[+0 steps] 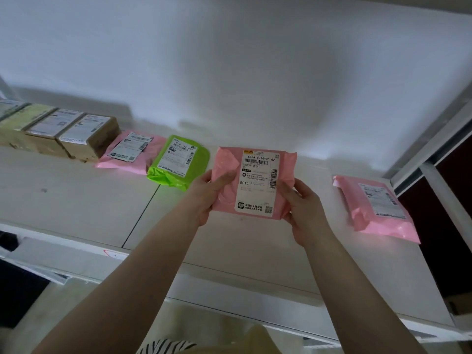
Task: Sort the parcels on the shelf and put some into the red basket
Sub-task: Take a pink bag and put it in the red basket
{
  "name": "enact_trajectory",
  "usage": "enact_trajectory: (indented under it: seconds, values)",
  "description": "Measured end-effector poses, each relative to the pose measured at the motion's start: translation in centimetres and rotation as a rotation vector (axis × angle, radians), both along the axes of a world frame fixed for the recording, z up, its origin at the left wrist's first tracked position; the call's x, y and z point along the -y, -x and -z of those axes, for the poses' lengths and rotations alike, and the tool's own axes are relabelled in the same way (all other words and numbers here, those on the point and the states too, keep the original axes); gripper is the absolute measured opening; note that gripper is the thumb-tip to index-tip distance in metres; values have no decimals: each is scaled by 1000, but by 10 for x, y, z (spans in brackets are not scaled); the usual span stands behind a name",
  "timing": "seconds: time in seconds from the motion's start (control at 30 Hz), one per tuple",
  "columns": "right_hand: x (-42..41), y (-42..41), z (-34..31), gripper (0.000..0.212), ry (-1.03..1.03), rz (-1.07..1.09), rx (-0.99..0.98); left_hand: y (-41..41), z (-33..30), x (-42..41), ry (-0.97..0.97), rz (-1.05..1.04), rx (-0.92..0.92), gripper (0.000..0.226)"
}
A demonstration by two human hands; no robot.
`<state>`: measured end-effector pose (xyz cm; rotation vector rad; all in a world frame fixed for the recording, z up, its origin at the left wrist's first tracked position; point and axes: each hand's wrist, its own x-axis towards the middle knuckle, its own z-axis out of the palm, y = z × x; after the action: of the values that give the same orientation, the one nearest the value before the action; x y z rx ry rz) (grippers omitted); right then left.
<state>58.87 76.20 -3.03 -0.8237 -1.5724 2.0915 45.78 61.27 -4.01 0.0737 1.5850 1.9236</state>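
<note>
Several parcels lie along the white shelf (76, 200): cardboard boxes (84, 139) far left, a pink mailer (375, 208) right, a green mailer (178, 162). Both hands, left hand (207, 198) and right hand (304, 210), pinch a pink labelled parcel (255, 182) by its sides above the shelf. No red basket shows, so sorting looks unfinished

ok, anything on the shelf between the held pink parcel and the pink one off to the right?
No, bare shelf only. In the head view, the held pink parcel, gripped by the left hand and right hand, is separated from the right pink parcel by empty white surface.
</note>
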Motion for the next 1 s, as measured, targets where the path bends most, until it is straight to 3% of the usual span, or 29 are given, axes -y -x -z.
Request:
enact_trajectory:
  seconds: [0.33, 0.6, 0.77, 1.0]
  values:
    - [13, 9, 2, 20, 26, -28, -21, 3, 1, 13, 17, -66, -19, 29]
    - [17, 14, 3, 18, 31, -28, -17, 6, 1, 18, 29, -82, -14, 45]
    - [20, 12, 1, 19, 39, -11, -14, 8, 1, 20, 0, -19, -5, 40]
    - [45, -17, 8, 22, 55, 170, 12, 4, 9, 21, 14, 184, -25, 39]
